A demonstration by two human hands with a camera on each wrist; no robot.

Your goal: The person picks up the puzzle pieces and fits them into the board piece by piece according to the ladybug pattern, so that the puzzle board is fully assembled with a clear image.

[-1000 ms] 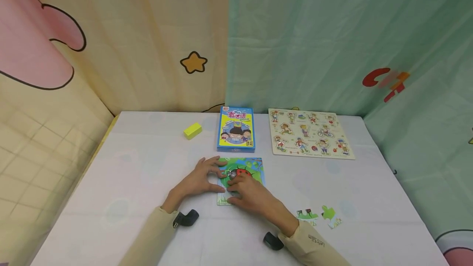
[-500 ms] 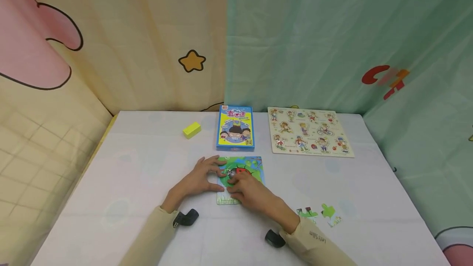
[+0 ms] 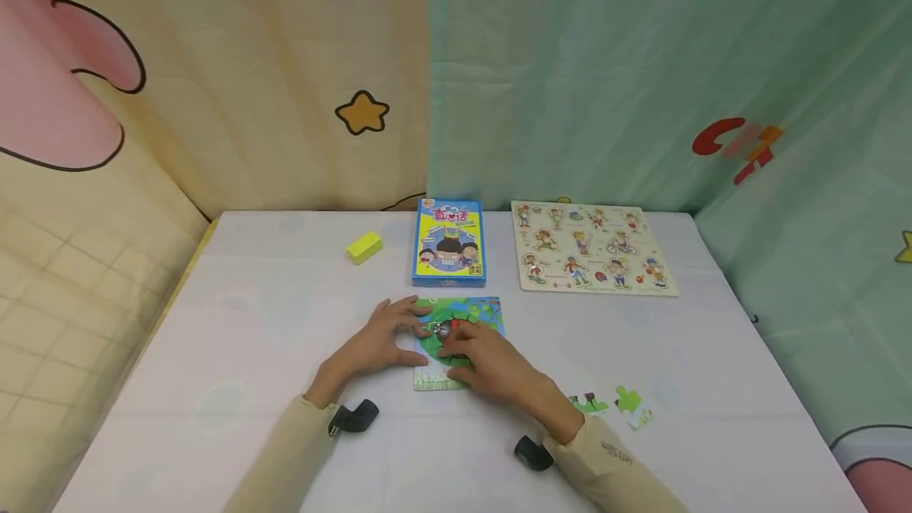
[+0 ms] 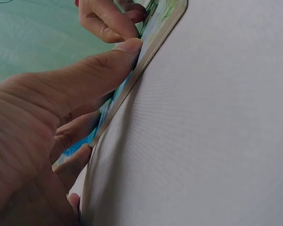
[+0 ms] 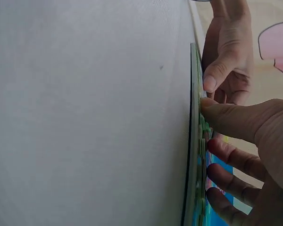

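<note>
A jigsaw puzzle board (image 3: 435, 380) with a red ladybug on green leaves lies flat in the middle of the table. My left hand (image 3: 374, 343) rests at its left side, with the fingers spread and the tips on the edge. In the left wrist view the left thumb (image 4: 96, 68) lies against the board's rim. My right hand (image 3: 495, 366) reaches over the lower right of the picture and covers part of it. In the right wrist view its thumb (image 5: 231, 117) and extended fingers (image 5: 236, 157) touch the pieces in the board.
Several loose puzzle pieces (image 3: 628, 400) lie to the right of the right forearm. Behind the board stand a blue and yellow box (image 3: 449, 248), a yellow block (image 3: 365, 248) and a wooden peg puzzle (image 3: 594, 252). Curtains hang along the table's back edge.
My right hand has shifted a little to the right over the puzzle, so more of the lower left of the picture shows. The left hand keeps its place at the edge.
</note>
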